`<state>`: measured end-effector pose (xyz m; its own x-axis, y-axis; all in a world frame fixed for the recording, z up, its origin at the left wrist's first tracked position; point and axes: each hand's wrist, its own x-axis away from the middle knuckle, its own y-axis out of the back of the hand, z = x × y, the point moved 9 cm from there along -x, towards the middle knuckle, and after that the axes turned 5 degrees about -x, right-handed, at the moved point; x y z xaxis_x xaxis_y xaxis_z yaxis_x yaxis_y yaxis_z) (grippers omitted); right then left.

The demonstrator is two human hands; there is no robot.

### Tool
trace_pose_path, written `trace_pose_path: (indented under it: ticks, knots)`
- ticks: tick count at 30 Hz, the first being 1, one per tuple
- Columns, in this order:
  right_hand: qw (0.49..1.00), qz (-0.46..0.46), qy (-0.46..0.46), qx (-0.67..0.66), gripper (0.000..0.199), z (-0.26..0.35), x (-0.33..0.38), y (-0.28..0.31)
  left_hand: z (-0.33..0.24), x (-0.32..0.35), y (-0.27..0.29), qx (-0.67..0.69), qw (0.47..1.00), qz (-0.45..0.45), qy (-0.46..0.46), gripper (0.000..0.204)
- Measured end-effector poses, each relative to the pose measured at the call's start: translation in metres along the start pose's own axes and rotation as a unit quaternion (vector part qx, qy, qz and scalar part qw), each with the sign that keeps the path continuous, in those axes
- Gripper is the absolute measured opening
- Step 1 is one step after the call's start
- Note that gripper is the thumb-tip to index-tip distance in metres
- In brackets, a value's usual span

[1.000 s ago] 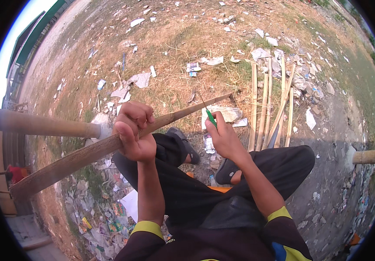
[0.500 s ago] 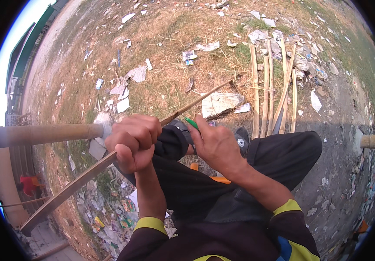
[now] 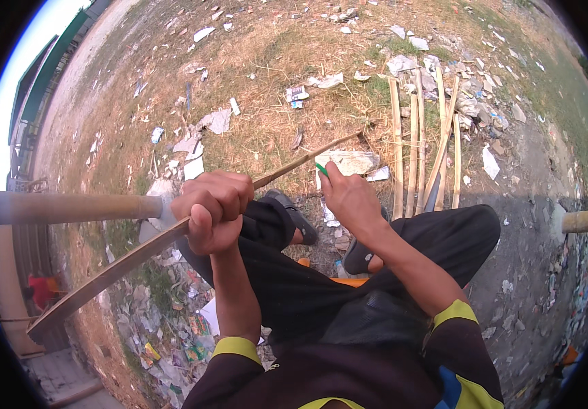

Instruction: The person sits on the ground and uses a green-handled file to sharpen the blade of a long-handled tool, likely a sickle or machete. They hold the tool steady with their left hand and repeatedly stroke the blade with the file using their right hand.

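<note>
My left hand (image 3: 213, 211) is closed in a fist round a long split bamboo strip (image 3: 113, 276). The strip slants from the lower left up to the middle, its thin far end above the grass by a pale stone block (image 3: 348, 163). Closed as well, my right hand (image 3: 354, 204) pinches a slim green tool (image 3: 320, 169), only its green end showing past the fingers. A small gap separates that tool from the strip. The rest of the tool is hidden in my palm, so its exact kind cannot be made out.
Several bamboo strips (image 3: 413, 153) lie side by side at the right, beyond my bent knee. A thick bamboo pole (image 3: 69, 206) stands out at the left, another pole end (image 3: 582, 221) at the right. Paper scraps and litter (image 3: 198, 320) cover the ground round my sandalled feet.
My right hand has moved right and up with the green tool, away from the strip. The strip's near end has risen slightly; my left hand keeps its grip. My feet have shifted.
</note>
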<state>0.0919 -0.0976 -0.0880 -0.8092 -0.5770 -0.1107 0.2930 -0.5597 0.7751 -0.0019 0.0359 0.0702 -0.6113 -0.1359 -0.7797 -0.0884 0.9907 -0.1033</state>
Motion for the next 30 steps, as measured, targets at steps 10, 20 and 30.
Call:
trace_pose_path:
  ticks: [10,20,30]
  knots:
    - [1.0,-0.013,0.011,0.0,0.02,-0.001,-0.006,-0.013,0.001,0.006,0.018,0.023,0.999,-0.023,-0.006,0.044]
    - [0.999,0.027,-0.001,0.045,0.023,-0.008,-0.017,-0.019,0.003,0.007,0.023,0.053,0.998,-0.021,-0.006,0.041]
    - [0.993,0.062,-0.06,0.079,0.026,-0.061,-0.031,-0.041,0.0,0.003,0.017,0.037,0.998,-0.044,-0.01,0.04]
